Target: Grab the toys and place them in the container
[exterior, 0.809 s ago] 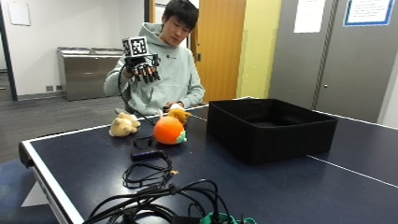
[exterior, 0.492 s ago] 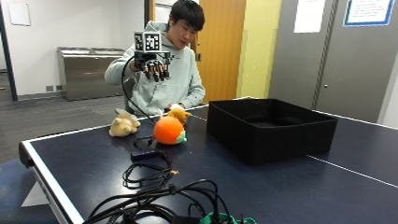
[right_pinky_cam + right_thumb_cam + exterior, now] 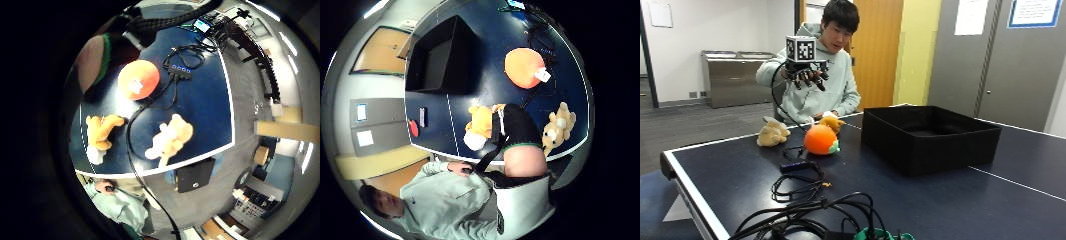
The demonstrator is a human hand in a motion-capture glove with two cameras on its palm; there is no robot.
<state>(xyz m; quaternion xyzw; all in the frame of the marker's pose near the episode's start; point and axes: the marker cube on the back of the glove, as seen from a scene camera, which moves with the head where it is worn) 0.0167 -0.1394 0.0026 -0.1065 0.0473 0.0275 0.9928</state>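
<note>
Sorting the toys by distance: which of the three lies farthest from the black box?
The pale tan plush. It lies at the table's edge, with the orange ball and yellow plush between it and the box.

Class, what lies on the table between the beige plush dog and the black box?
The orange ball toy and an orange plush behind it, in the outside view.

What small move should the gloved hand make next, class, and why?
Probably lower toward the orange round toy. The gloved right hand hovers above the table holding nothing, all three toys lie on the table, and the black container looks empty.
</note>
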